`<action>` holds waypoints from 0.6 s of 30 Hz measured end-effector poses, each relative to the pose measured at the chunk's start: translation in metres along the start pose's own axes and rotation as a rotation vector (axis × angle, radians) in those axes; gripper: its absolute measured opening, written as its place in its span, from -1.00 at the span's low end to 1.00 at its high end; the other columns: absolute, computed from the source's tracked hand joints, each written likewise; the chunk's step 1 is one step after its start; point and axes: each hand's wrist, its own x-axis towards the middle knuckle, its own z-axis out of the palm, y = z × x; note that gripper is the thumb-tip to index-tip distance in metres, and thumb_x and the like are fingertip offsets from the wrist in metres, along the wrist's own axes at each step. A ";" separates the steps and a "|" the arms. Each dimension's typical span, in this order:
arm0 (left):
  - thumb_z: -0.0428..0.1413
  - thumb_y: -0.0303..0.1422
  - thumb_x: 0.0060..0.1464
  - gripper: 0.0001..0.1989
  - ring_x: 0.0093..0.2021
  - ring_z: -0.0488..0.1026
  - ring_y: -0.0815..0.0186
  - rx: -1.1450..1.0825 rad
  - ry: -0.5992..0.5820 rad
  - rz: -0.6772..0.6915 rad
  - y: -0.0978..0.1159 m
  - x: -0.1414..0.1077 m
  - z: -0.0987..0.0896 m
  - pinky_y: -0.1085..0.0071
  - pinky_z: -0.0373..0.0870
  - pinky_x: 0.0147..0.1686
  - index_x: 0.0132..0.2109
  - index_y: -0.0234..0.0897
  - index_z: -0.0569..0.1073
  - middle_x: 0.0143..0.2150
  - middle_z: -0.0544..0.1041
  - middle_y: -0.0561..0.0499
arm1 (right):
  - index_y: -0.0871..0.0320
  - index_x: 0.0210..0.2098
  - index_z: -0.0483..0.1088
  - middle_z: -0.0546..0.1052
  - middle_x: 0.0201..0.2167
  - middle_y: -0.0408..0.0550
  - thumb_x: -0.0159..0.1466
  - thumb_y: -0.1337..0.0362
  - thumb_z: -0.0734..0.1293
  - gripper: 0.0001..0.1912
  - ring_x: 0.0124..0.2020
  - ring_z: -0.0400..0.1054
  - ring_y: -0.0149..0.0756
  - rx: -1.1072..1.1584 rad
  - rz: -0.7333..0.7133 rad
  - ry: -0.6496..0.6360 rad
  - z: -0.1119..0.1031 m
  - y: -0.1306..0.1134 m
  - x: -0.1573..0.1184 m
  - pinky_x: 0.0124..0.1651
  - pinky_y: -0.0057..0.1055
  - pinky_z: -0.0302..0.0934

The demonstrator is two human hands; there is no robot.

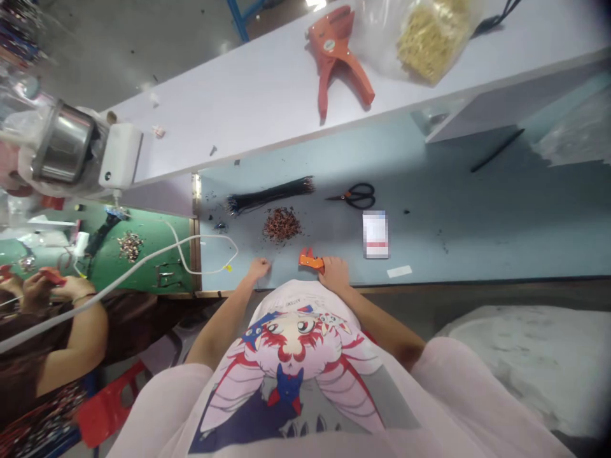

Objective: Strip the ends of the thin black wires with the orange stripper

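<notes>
My right hand (336, 273) is wrapped round the handles of an orange wire stripper (312, 261) at the table's front edge, its jaws facing left. To the left, my left hand (259, 268) rests at the same edge with its fingers curled closed; whether anything is inside them is hidden. Beyond the hands lies a pile of small copper-coloured pieces (281, 225). Behind the pile stretches a bundle of black wires (272, 193). Black-handled scissors (356, 196) lie to the right of the bundle, their tips pointing left.
A white shelf (248, 95) overhangs the blue table (458, 216), bearing a larger orange wire stripper (334, 51) and a bag of yellow parts (432, 38). A white cable (157, 254) loops across from the left. A co-worker's hands (52, 286) hold a red tool at a green table (160, 242).
</notes>
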 end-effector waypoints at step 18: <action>-0.08 -0.28 0.25 -0.72 -0.22 0.49 0.31 0.206 0.189 0.104 0.048 0.014 -0.040 0.35 0.42 -0.20 -0.04 -0.35 0.40 -0.21 0.52 -0.07 | 0.17 -0.02 0.29 0.42 -0.10 0.11 0.18 0.20 0.25 -0.63 -0.08 0.22 -0.06 0.018 -0.024 -0.030 -0.010 -0.001 0.006 -0.03 -0.18 -0.01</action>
